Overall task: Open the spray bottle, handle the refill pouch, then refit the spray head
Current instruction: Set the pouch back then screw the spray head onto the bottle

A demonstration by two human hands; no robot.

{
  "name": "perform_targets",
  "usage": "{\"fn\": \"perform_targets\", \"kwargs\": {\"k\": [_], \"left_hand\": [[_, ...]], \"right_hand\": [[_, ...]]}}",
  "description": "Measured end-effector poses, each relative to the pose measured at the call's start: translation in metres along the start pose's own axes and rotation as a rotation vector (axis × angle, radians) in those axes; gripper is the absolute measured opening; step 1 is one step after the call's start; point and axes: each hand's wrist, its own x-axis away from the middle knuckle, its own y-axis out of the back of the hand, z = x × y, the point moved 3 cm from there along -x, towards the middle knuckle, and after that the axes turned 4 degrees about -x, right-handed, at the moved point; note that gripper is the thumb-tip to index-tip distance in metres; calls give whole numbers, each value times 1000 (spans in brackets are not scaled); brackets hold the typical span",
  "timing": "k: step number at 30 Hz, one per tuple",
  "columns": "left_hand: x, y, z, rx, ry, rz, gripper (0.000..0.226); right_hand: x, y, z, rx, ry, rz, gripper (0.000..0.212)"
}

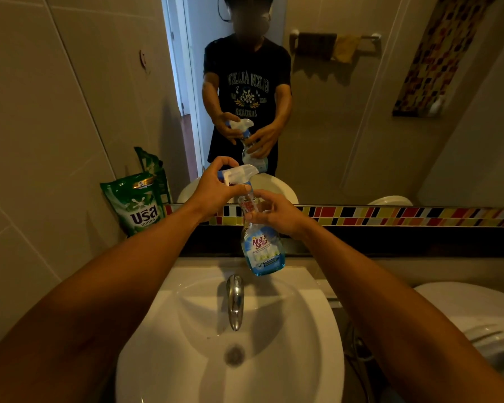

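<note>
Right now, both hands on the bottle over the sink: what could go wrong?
1. The clear blue-liquid spray bottle hangs in the air above the white ceramic sink, held only near its neck by the right hand; it could slip.
2. If the left hand frees the white spray head, liquid may spill.
</note>
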Motion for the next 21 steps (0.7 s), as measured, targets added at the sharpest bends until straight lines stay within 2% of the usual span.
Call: {"fn": "perform_targets", "kwargs": {"k": [6, 10, 13, 17, 21], "left_hand": [[11, -13, 10, 13, 28, 6, 79], [24, -25, 28, 84, 142, -47, 64], [38, -34, 50, 103, 287, -74, 62], [55, -59, 72, 77, 400, 1, 16], [59, -84, 87, 16, 431, 100, 21]], "right_hand": [[-4, -3, -11, 150, -16, -65, 43], [-3, 3, -19, 133, -26, -132, 37], [-4, 12, -27, 132, -42, -195, 36], [-9, 26, -39, 105, -40, -277, 47], [-16, 38, -53, 52, -31, -328, 44]]}}
